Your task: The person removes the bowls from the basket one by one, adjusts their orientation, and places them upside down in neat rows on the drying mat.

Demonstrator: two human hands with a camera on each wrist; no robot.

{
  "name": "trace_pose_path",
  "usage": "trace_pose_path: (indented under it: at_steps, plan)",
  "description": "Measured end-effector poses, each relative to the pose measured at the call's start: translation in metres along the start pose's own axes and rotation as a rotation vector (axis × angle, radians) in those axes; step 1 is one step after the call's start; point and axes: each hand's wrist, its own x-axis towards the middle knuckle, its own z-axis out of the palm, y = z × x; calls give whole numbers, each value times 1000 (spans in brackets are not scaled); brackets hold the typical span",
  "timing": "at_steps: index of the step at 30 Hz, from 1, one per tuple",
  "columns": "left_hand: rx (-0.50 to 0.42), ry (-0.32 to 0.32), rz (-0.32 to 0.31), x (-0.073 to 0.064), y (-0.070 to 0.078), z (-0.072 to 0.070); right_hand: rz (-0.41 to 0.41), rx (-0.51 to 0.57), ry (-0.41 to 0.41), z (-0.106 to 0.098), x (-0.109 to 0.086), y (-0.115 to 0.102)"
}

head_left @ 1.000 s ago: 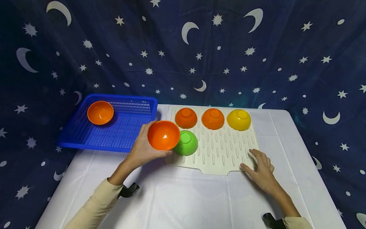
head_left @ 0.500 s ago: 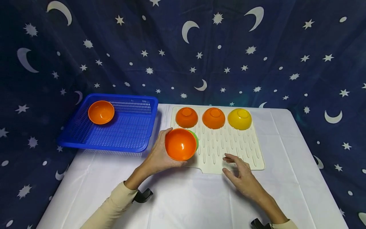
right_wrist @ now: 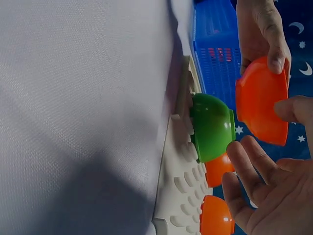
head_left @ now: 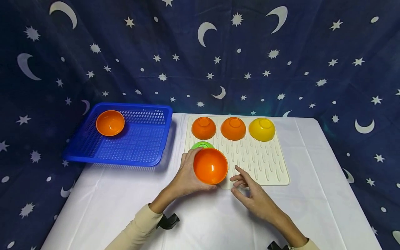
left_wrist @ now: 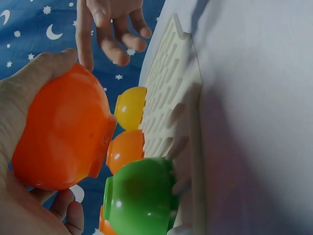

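My left hand [head_left: 189, 175] grips an orange bowl [head_left: 210, 166] by its side, thumb at the near rim and fingers behind. The bowl is held above the front of the cream drying mat [head_left: 268, 175], its inside toward the head camera. My right hand [head_left: 256, 199] is just right of it, fingers spread and slightly bent, holding nothing. In the right wrist view its thumb overlaps the bowl [right_wrist: 264, 103]; whether they touch I cannot tell. A green bowl [left_wrist: 139, 198] lies upside down on the mat, partly hidden by the held bowl in the head view.
Along the mat's back row, two orange bowls [head_left: 203, 128] and a yellow bowl [head_left: 261, 129] lie upside down. To the left, a blue basket [head_left: 125, 161] holds one orange bowl [head_left: 110, 123], open side up. A starry cloth [head_left: 175, 41] hangs behind the white table [head_left: 218, 225].
The left hand has carried the orange bowl rightward and nearer, from beside the basket to in front of the green bowl. My right hand has moved left toward it.
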Motion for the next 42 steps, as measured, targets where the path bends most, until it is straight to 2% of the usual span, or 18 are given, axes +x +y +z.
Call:
trace_pose_path:
  at_steps: [3, 7, 12, 20, 26, 34, 42]
  plan:
    - [11, -4, -3, -1, 1, 6, 31, 54, -9, 1, 1, -1]
    - [3, -31, -9, -4, 2, 14, 90, 178, -37, 0, 3, -5]
    - [-16, -42, 5, -8, 1, 24, 156, 220, -82, 0, 3, -7]
    - [-46, -22, 54, -9, -2, 38, 156, 258, -128, -4, 3, 1]
    - [6, -24, 68, -8, -3, 46, 133, 271, -194, -9, 6, 6]
    - [125, -19, 75, 1, 1, 56, 126, 231, -130, -14, 5, 8]
    - [99, -70, 48, 6, 10, 67, 127, 245, -94, -18, 3, 16]
